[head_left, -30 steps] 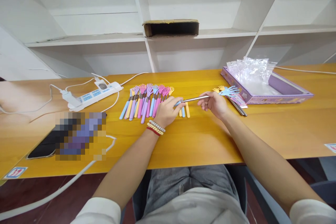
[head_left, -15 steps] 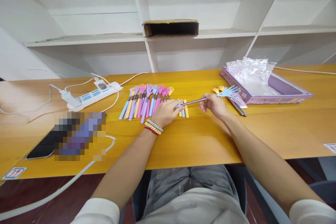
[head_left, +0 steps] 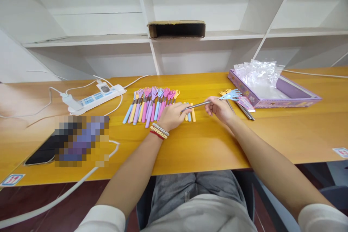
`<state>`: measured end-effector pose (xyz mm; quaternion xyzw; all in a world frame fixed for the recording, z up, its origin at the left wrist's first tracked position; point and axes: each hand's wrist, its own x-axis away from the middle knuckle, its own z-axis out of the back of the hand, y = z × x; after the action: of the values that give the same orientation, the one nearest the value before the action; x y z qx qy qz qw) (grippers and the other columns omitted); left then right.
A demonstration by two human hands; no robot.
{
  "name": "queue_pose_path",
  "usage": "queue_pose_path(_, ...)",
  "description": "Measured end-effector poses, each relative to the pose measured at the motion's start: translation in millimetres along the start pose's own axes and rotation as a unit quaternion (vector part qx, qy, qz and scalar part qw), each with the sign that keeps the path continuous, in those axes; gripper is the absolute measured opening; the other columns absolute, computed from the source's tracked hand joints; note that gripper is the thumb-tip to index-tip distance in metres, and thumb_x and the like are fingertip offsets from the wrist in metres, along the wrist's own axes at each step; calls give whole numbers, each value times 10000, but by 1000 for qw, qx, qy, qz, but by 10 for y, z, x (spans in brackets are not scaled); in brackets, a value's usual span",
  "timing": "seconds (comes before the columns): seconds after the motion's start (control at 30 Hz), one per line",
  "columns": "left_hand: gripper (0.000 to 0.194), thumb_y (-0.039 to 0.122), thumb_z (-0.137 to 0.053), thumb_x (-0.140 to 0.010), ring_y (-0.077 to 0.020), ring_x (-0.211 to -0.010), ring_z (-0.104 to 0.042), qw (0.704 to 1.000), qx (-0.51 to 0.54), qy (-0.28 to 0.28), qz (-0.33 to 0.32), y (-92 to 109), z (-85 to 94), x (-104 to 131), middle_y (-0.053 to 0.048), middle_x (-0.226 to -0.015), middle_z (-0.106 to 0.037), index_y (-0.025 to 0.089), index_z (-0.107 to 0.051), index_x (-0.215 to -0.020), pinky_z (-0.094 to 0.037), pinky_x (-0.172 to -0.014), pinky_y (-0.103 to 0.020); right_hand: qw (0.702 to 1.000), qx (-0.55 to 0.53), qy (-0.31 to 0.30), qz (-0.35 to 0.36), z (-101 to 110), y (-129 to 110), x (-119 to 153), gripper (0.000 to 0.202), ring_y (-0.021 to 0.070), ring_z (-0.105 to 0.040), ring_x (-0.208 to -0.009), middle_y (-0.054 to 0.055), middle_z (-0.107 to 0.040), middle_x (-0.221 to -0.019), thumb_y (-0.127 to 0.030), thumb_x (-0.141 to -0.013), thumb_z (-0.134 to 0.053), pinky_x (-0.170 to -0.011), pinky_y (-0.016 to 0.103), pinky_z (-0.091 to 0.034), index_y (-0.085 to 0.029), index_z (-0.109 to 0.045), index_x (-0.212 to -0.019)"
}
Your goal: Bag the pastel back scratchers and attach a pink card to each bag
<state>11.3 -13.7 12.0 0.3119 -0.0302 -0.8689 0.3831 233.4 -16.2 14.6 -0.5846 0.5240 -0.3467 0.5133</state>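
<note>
A back scratcher with a light blue hand-shaped head (head_left: 231, 95) and a thin metal rod is held slantwise above the table. My left hand (head_left: 172, 116) is closed around its lower left end, and the fingers mostly hide what is there. Near the head, my right hand (head_left: 219, 109) pinches the rod. Several loose yellow and blue handles (head_left: 193, 113) lie just right of my left hand. Beyond and left of that hand, several back scratchers (head_left: 148, 107) with coloured handles lie in a row. Yellow heads on metal rods (head_left: 244, 111) rest beside my right hand.
A purple box tray (head_left: 290, 103) with clear plastic bags (head_left: 259, 74) stands at the right. A power strip (head_left: 96, 98) with cables and a dark phone (head_left: 42, 152) lie at the left. White shelving behind holds an open cardboard box (head_left: 176, 30).
My right hand and the blue head have shifted slightly left, and the head sits a little lower. My left hand has hardly moved and keeps its grip.
</note>
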Motion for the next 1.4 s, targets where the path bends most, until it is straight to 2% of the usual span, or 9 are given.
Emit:
queue_pose_path(0.17,280,389,-479,-862,-168,-862,-615,998,-14,47,43,-117,48,-7,-43,-925,-678,203,-664,-959,-462,-783,-289,987,-82,112,81,160,-106,-67,378,95,-463,-401,-6,-560,-566,-580,-747,-502,-355,224,-321,-202,-530,-745)
queue_pose_path(0.3,216,315,-516,-817,-167,-797,-605,996,-32,53,61,-174,76,2,-39,-863,-664,197,-669,-914,-466,-752,-289,976,-38,195,94,306,-132,-120,305,80,-445,-376,-9,-572,-567,-490,-719,-581,-338,213,-298,-192,-520,-702)
queue_pose_path(0.5,327,138,-514,-695,-155,-797,-584,994,-52,72,68,-262,71,15,-49,-965,-605,176,-649,-990,-482,-761,-279,967,69,215,115,338,-107,-122,239,93,-506,-419,6,-622,-645,-423,-732,-571,-333,199,-311,-185,-582,-712)
queue_pose_path(0.63,221,148,-506,-730,-164,-871,-571,994,-49,77,57,-314,48,11,-63,-991,-583,159,-666,-882,-475,-815,-293,967,102,194,127,307,-105,-94,333,99,-531,-461,26,-613,-690,-492,-783,-510,-359,209,-326,-179,-601,-719)
queue_pose_path(0.77,182,237,-513,-805,-169,-892,-567,995,-55,67,53,-328,61,0,-70,-997,-592,162,-676,-840,-459,-825,-303,937,258,167,163,289,-78,-53,358,82,-461,-450,0,-551,-576,-502,-797,-522,-429,219,-330,-172,-599,-683)
queue_pose_path(0.93,223,337,-545,-823,-206,-880,-571,985,-147,41,79,-338,166,-7,-53,-873,-640,205,-680,-941,-404,-817,-348,910,386,66,138,280,-52,-8,282,101,-483,-534,9,-598,-639,-427,-715,-639,-522,239,-369,-148,-633,-760)
queue_pose_path(1.0,236,361,-538,-830,-203,-854,-577,984,-161,15,75,-344,207,-1,-47,-841,-650,217,-681,-951,-395,-783,-337,911,396,36,112,284,-48,-4,272,112,-502,-552,13,-613,-647,-395,-698,-649,-539,245,-374,-142,-642,-797)
queue_pose_path(1.13,258,377,-504,-853,-167,-792,-583,988,-141,-30,49,-342,256,15,-30,-835,-656,236,-672,-988,-392,-708,-285,933,349,25,78,294,-55,-12,234,124,-522,-536,8,-610,-580,-353,-676,-653,-543,250,-373,-139,-637,-768)
queue_pose_path(1.4,328,435,-442,-876,-164,-794,-599,985,-162,-57,35,-208,216,28,-27,-901,-668,251,-640,-1063,-368,-630,-270,939,341,-11,50,231,-42,7,232,108,-487,-518,-6,-567,-545,-364,-700,-619,-542,245,-355,-137,-639,-744)
